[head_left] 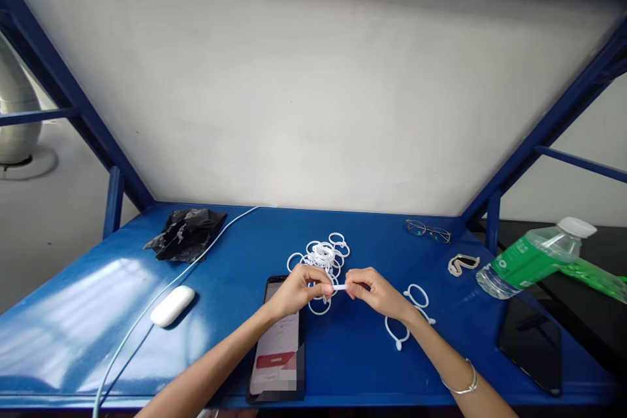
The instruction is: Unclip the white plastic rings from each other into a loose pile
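Observation:
Both my hands meet over the middle of the blue table (pixel 343 353). My left hand (pixel 298 289) and my right hand (pixel 375 290) pinch the two ends of one small white plastic ring piece (pixel 339 287) between their fingertips. A loop of it hangs below my left fingers. Just behind the hands lies a heap of several white plastic rings (pixel 323 253). Two more white rings (pixel 409 313) lie under my right wrist, which wears a thin bracelet.
A phone (pixel 277 346) with a lit screen lies under my left forearm. To the left are a white case (pixel 172 305), a white cable (pixel 147 313) and a black plastic bag (pixel 187 232). Glasses (pixel 428 230), a clip, a green bottle (pixel 531 255) and a dark tablet (pixel 531 346) lie right.

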Tool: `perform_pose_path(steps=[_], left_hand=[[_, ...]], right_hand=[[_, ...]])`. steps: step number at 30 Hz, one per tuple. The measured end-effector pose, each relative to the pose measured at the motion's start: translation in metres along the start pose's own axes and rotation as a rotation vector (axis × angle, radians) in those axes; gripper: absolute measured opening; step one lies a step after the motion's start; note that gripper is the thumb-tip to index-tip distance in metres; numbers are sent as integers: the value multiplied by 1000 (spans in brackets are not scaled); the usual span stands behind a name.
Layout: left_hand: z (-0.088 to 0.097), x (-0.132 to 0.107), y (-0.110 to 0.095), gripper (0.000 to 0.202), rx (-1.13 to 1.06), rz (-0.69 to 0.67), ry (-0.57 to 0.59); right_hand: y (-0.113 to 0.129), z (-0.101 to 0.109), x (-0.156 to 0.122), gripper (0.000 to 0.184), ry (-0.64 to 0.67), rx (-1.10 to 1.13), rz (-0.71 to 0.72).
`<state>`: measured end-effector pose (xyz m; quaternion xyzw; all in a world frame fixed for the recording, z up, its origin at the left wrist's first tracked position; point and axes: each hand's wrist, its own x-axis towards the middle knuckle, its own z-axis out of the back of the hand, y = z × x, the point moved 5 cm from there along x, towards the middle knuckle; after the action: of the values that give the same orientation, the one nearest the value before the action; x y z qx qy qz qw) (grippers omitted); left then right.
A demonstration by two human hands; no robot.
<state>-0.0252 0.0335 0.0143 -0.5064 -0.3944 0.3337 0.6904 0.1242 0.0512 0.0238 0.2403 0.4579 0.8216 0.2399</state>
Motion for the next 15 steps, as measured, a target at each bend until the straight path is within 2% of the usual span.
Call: perform_pose_path(steps=[3, 6, 7, 10, 15], left_hand=[[1, 0, -1, 34, 150, -31, -2], [1, -2, -2, 26, 377, -119, -2], [0, -2, -3, 24, 460, -154, 4], [-3, -4, -1, 24, 714, -240, 40], [-7, -5, 1, 26, 1028, -278, 68]], right_hand=[[-1, 3, 1, 44, -9, -67, 5], [-1, 9, -1, 19, -21, -171, 7], [-2, 13, -2, 16, -31, -231, -2], [-9, 25, -8, 34, -27, -469, -89], [-31, 35, -16, 20, 66, -751, -282]])
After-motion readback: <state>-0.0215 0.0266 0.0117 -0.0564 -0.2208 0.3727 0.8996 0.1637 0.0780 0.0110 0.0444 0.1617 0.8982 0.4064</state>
